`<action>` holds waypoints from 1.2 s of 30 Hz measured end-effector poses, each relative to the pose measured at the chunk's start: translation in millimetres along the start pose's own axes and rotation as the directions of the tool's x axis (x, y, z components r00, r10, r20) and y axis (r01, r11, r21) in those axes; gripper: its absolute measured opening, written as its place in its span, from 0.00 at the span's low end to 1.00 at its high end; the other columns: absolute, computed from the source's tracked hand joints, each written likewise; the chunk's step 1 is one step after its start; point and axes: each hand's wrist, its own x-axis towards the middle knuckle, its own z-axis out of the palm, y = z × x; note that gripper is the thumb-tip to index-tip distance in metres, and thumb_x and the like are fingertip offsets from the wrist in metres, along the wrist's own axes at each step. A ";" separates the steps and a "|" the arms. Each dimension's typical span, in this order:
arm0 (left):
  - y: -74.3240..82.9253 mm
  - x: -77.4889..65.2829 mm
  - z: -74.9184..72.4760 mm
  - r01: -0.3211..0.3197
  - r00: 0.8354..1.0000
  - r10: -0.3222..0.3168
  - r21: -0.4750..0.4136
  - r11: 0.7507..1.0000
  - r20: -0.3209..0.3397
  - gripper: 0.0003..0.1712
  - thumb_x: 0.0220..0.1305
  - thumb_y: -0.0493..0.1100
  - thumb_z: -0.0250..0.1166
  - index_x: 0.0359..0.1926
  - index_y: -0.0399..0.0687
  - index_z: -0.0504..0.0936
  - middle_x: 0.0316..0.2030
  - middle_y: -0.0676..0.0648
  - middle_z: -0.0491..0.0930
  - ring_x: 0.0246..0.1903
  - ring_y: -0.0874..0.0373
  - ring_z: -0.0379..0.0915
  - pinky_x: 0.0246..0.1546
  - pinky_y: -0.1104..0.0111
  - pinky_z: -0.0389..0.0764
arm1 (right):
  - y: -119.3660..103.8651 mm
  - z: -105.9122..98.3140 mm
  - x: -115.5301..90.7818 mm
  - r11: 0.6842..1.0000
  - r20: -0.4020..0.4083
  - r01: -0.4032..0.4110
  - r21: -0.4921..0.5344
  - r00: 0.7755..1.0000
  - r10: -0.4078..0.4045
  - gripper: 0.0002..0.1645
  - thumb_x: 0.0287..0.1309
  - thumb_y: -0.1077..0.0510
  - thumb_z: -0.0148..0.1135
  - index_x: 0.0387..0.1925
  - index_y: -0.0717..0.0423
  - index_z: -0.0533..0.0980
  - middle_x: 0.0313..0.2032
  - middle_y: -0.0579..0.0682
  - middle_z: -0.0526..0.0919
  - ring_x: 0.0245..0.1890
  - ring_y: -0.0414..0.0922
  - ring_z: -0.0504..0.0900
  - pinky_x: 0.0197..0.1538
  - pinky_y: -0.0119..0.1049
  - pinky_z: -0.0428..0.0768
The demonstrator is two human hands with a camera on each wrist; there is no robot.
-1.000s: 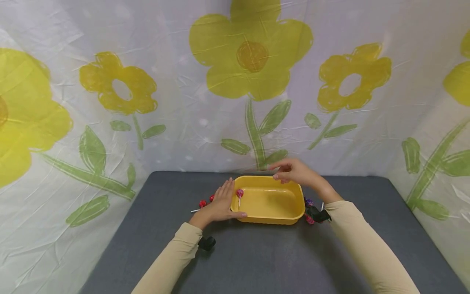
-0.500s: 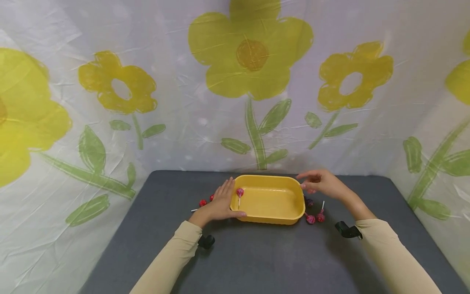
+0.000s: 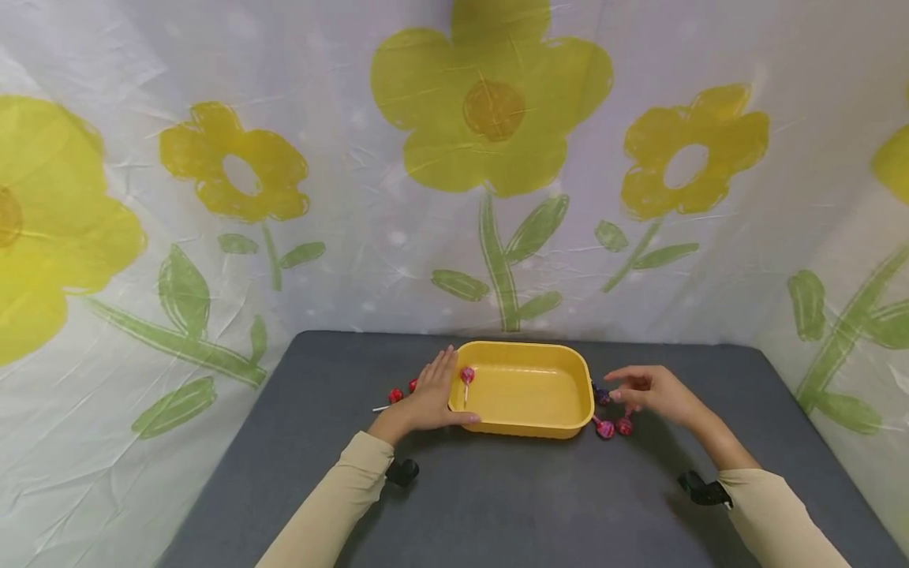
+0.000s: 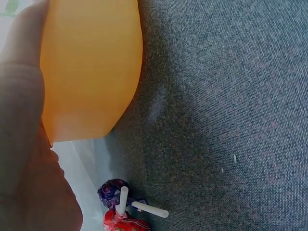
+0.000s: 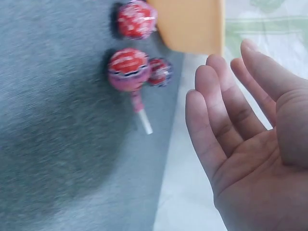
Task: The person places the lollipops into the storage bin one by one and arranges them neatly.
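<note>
A yellow plastic tub (image 3: 521, 431) stands on the dark table, with one pink lollipop (image 3: 466, 375) lying at its left end. My left hand (image 3: 424, 401) rests against the tub's left side, fingers straight, thumb along the front rim. To the right of the tub, my right hand (image 3: 660, 392) hovers with loosely bent fingers and holds nothing. Under and beside it lie a pink lollipop (image 3: 605, 429), a red one (image 3: 624, 426) and a dark purple one (image 3: 602, 395). The right wrist view shows the palm beside a red-and-pink lollipop (image 5: 129, 69) with a white stick.
Left of the tub lie a red lollipop (image 3: 395, 395) and another red one (image 3: 413, 385), partly behind my left hand. A purple-wrapped lollipop (image 4: 111, 192) also shows in the left wrist view. A flower-printed cloth (image 3: 355, 237) hangs behind the table (image 3: 497, 505).
My right hand has moved from above the tub's back rim out to the right and down, over the lollipops there. The left hand has stayed against the tub.
</note>
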 end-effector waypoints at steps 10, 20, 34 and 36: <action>2.5 -1.9 -2.0 0.005 1.000 -0.005 0.023 1.000 0.000 0.76 0.51 0.78 0.63 0.78 0.43 0.28 0.80 0.42 0.27 0.80 0.45 0.24 0.78 0.44 0.37 | 18.6 9.0 -16.6 1.000 0.011 0.002 0.011 1.000 -0.002 0.24 0.64 0.55 0.65 0.57 0.66 0.77 0.30 0.53 0.85 0.25 0.40 0.78 0.31 0.35 0.81; 1.9 -0.6 -1.1 0.007 1.000 -0.007 0.020 1.000 0.000 0.76 0.51 0.78 0.64 0.78 0.42 0.29 0.80 0.42 0.26 0.80 0.44 0.24 0.78 0.45 0.37 | 25.0 15.9 -25.4 1.000 0.018 0.005 0.015 1.000 -0.006 0.22 0.64 0.58 0.64 0.54 0.70 0.78 0.31 0.57 0.86 0.27 0.35 0.80 0.31 0.33 0.81; -0.2 0.1 1.5 0.002 1.000 -0.001 0.015 1.000 -0.007 0.76 0.50 0.78 0.64 0.78 0.42 0.29 0.80 0.42 0.27 0.80 0.45 0.23 0.78 0.45 0.36 | 34.4 14.8 -29.9 0.999 0.056 -0.016 -0.032 0.998 0.017 0.16 0.57 0.68 0.64 0.49 0.68 0.81 0.28 0.48 0.81 0.27 0.30 0.75 0.31 0.26 0.77; -0.4 0.3 1.6 -0.001 1.000 0.001 0.013 1.000 -0.011 0.76 0.50 0.78 0.64 0.78 0.42 0.30 0.80 0.42 0.28 0.80 0.45 0.24 0.78 0.45 0.36 | 34.7 14.6 -29.8 0.998 0.051 -0.012 -0.061 0.999 0.015 0.17 0.56 0.69 0.63 0.48 0.68 0.82 0.28 0.48 0.80 0.26 0.30 0.74 0.29 0.26 0.76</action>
